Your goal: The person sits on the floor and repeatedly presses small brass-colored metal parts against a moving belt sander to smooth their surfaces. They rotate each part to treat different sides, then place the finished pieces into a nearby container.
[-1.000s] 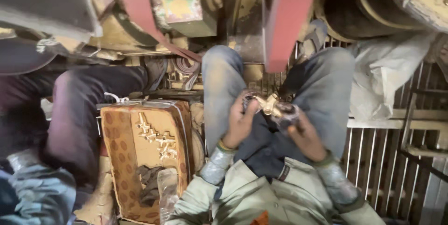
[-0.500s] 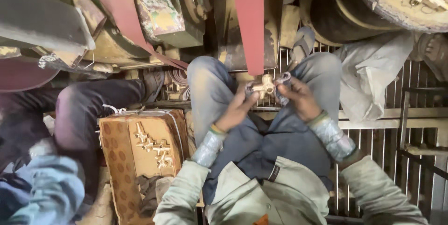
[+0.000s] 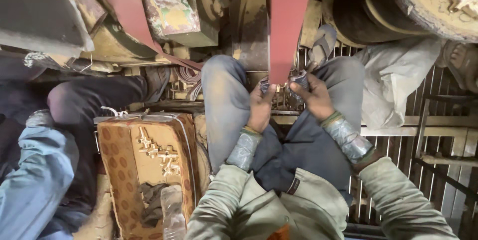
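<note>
My left hand [image 3: 261,106] and my right hand [image 3: 312,96] are raised between my knees, fingertips wrapped in grey tape. Together they pinch a small brass-coloured metal piece [image 3: 282,87] and press it against the lower end of a red abrasive belt [image 3: 290,21] that runs up the machine in front of me. Most of the piece is hidden by my fingers. Both wrists have grey tape bands over the sleeves.
A cardboard box [image 3: 119,170] at my left holds several brass cross-shaped pieces [image 3: 159,153], a dark rag and a plastic bottle. Another person's leg in dark trousers [image 3: 89,101] and a blue sleeve [image 3: 35,180] are at left. A round tray [image 3: 428,11] with more pieces sits top right. Slatted floor lies beneath.
My hands have lifted from my lap, carrying the metal piece forward and up until it meets the red belt. The view has tilted towards the machine.
</note>
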